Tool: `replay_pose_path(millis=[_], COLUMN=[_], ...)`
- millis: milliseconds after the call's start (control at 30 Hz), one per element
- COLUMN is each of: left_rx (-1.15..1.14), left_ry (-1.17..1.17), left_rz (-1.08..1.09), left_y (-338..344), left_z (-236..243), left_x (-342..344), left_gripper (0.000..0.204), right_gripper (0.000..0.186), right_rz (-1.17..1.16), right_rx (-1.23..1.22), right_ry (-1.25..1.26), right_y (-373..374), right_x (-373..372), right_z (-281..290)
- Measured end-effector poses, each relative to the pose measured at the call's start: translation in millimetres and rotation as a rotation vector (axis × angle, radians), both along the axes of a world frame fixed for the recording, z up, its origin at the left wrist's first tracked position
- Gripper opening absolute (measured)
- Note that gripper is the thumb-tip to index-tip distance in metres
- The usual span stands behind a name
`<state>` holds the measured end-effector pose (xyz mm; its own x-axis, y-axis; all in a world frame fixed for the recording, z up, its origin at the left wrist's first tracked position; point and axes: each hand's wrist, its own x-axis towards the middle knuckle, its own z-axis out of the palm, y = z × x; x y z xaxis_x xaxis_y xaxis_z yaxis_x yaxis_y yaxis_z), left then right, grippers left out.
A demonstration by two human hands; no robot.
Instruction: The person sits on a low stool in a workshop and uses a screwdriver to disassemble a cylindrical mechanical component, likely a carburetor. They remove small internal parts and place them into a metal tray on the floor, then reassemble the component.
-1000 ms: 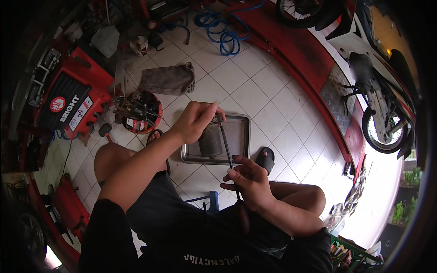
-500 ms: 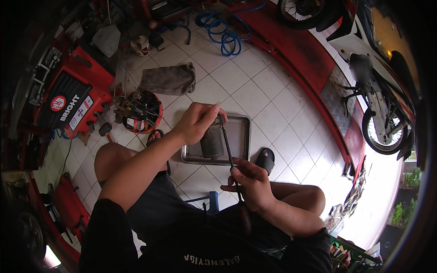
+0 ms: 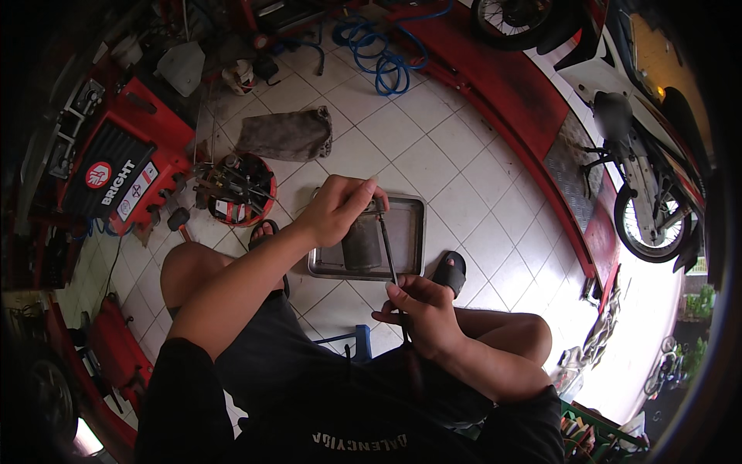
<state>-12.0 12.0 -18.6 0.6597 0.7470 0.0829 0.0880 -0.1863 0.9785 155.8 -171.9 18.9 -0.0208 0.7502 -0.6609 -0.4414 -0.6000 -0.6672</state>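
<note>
Dark, thin metal rod (image 3: 386, 247), held upright between both hands above the shallow rectangular steel tray (image 3: 410, 232) on the white tiled floor (image 3: 456, 147). Left hand (image 3: 340, 207) pinches its upper end; right hand (image 3: 421, 313) is closed around its lower part. A grey cylindrical part (image 3: 361, 243) lies in the tray; a red round tool bucket (image 3: 236, 193) stands nearby.
</note>
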Motion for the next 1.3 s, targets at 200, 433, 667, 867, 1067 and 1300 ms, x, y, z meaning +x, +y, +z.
replay_pose_path(millis=[200,433,667,867,1067,1300], left_rx=[0.005,0.008,-0.002,-0.02,-0.025,-0.035], left_ry=[-0.015,0.038,0.027,0.028,0.031,0.036], left_rz=[0.009,-0.023,-0.018,-0.023,-0.01,-0.044], left_y=[-1,-1,-3,-6,-8,-10], left_z=[-2,-2,6,13,12,14], left_x=[0,-1,1,1,2,4], left_gripper=[0.053,0.055,0.053,0.052,0.051,0.052], right_gripper=[0.019,0.02,0.02,0.022,0.022,0.02], right_rz=[-0.054,-0.049,-0.084,0.002,-0.123,-0.116], right_rx=[-0.022,0.011,-0.039,-0.097,-0.021,-0.07], right_ry=[0.105,0.068,0.147,0.158,0.179,0.304], right_y=[0,0,2,4,-1,1], right_x=[1,-5,-2,-3,-10,-10], right_z=[1,5,1,3,-1,1])
